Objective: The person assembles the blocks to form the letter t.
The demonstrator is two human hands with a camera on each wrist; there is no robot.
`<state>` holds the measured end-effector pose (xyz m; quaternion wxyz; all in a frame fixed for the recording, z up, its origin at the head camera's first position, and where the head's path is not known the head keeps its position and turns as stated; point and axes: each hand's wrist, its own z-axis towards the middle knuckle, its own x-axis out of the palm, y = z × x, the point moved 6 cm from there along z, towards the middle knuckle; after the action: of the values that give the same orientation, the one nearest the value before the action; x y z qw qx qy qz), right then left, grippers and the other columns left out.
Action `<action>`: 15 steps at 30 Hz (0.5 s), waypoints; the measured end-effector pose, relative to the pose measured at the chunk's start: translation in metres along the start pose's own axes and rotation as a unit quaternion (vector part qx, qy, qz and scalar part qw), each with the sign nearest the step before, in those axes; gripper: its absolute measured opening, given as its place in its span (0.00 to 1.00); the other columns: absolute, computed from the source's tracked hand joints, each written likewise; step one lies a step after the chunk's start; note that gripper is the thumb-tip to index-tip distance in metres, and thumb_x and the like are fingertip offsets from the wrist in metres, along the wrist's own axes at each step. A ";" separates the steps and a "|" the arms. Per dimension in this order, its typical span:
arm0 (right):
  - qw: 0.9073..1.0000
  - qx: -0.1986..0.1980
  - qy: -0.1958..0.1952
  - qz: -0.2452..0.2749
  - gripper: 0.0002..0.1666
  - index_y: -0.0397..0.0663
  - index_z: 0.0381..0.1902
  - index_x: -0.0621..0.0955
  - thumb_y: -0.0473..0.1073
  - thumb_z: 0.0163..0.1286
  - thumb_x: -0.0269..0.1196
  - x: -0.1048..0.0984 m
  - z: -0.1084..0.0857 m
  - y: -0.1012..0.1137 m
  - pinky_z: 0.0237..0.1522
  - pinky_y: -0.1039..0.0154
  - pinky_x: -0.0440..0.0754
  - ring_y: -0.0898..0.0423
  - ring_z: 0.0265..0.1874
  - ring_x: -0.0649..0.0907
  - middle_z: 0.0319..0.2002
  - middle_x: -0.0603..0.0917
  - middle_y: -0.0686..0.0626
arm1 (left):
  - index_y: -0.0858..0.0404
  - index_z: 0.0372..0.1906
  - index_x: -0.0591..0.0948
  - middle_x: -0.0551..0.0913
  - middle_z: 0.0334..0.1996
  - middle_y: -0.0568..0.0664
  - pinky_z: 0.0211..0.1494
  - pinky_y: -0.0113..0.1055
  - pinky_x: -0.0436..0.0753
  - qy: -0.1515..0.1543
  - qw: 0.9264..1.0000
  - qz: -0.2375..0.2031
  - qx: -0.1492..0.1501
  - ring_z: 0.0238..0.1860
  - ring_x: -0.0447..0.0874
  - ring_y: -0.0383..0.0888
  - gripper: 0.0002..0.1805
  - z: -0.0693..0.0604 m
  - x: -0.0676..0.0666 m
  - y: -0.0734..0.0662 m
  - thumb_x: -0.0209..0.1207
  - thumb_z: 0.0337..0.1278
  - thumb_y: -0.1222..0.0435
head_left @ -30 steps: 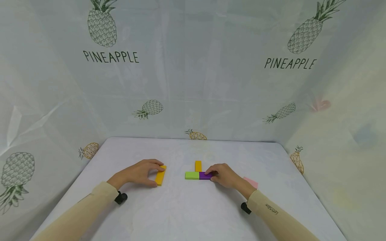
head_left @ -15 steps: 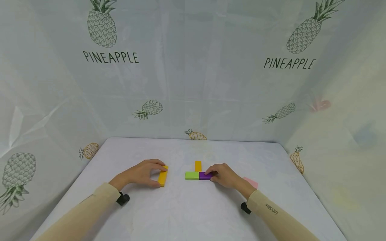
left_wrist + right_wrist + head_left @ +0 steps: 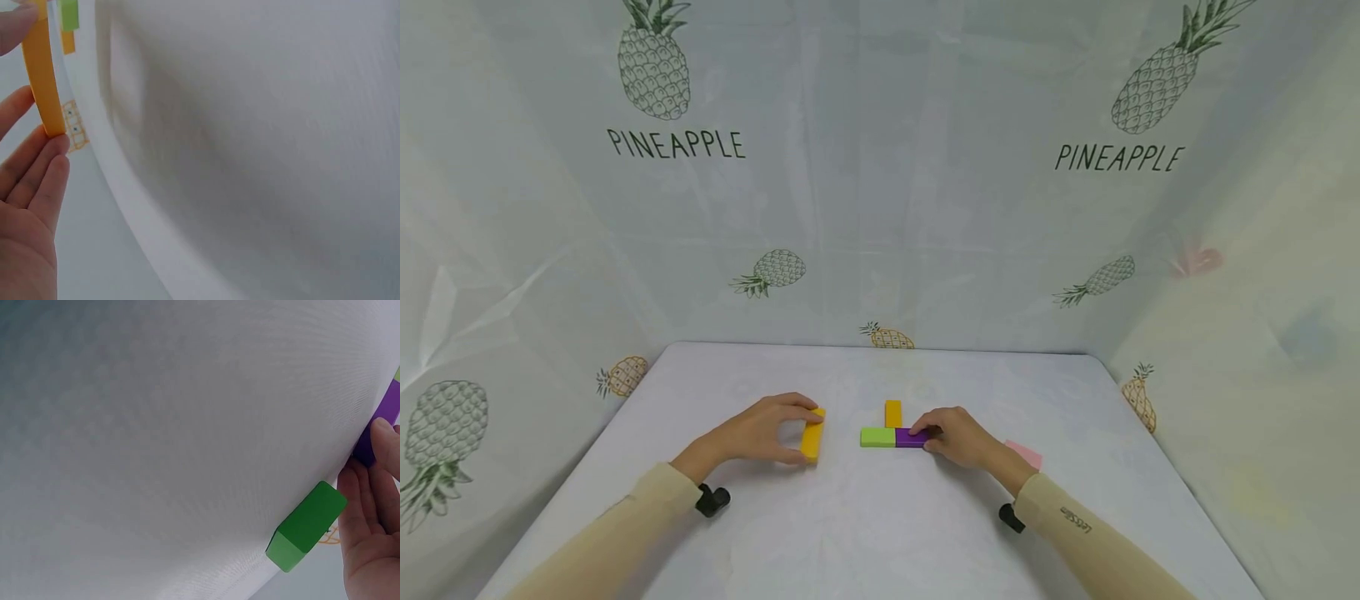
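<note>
My left hand (image 3: 767,429) holds a long orange-yellow block (image 3: 813,435) by its two ends, thumb at the near end and fingers at the far end. The left wrist view shows this block (image 3: 44,78) spanning thumb to fingertips. On the white table, my right hand (image 3: 958,435) pinches the right end of a purple block (image 3: 910,438), partly covering it. A lime-green block (image 3: 877,437) lies end to end with the purple one. Behind their joint lies another orange-yellow block (image 3: 892,413), pointing away.
A pink piece (image 3: 1024,454) lies beside the right wrist, partly hidden. In the right wrist view a green block (image 3: 306,525) lies near the right hand. The white table (image 3: 880,533) ends at a pineapple-print curtain (image 3: 880,183) behind.
My left hand has moved a little to the right with the orange-yellow block, toward the other blocks. My right hand and the purple, lime-green and far orange-yellow blocks have stayed in place.
</note>
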<state>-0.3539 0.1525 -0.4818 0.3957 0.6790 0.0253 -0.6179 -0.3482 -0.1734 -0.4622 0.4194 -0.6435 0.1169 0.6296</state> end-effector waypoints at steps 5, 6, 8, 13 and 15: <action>1.000 -0.005 -0.001 0.002 0.16 0.48 0.54 0.89 0.31 0.71 0.70 -0.001 0.000 0.002 0.61 0.49 0.85 0.52 0.51 0.87 0.53 0.90 0.48 | 0.50 0.65 0.86 0.78 0.69 0.43 0.72 0.54 0.78 0.004 1.000 0.000 -0.005 0.69 0.76 0.48 0.34 0.003 0.002 -0.009 0.78 0.54 0.44; 1.000 -0.006 -0.001 0.002 0.16 0.48 0.54 0.89 0.31 0.71 0.70 -0.001 0.000 0.002 0.61 0.49 0.85 0.52 0.51 0.87 0.53 0.90 0.48 | 0.50 0.65 0.86 0.78 0.68 0.44 0.72 0.54 0.78 0.002 1.000 0.002 -0.001 0.69 0.77 0.49 0.34 0.003 0.003 -0.012 0.77 0.54 0.44; 1.000 -0.007 -0.001 0.003 0.16 0.48 0.54 0.89 0.31 0.71 0.70 -0.001 0.000 0.002 0.61 0.49 0.86 0.53 0.51 0.87 0.53 0.90 0.48 | 0.50 0.65 0.86 0.79 0.69 0.44 0.72 0.54 0.78 -0.002 1.000 0.004 0.002 0.69 0.77 0.49 0.34 0.004 0.003 -0.016 0.77 0.54 0.43; 1.000 -0.005 -0.001 0.003 0.16 0.49 0.53 0.89 0.31 0.71 0.70 0.000 0.000 0.001 0.61 0.49 0.86 0.53 0.51 0.87 0.53 0.90 0.49 | 0.50 0.66 0.85 0.78 0.69 0.42 0.72 0.52 0.78 -0.006 1.000 -0.002 0.002 0.69 0.76 0.47 0.35 0.007 0.007 -0.025 0.76 0.54 0.41; 1.000 -0.007 -0.001 0.003 0.16 0.49 0.54 0.89 0.31 0.71 0.70 0.000 0.000 0.000 0.61 0.50 0.86 0.53 0.51 0.87 0.53 0.90 0.49 | 0.50 0.66 0.85 0.78 0.69 0.43 0.72 0.52 0.78 -0.004 1.000 -0.006 0.002 0.69 0.76 0.47 0.36 0.009 0.009 -0.028 0.77 0.54 0.41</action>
<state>-0.3539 0.1520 -0.4817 0.4018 0.6759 0.0273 -0.6172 -0.3339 -0.1463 -0.4577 0.4249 -0.6410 0.1124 0.6293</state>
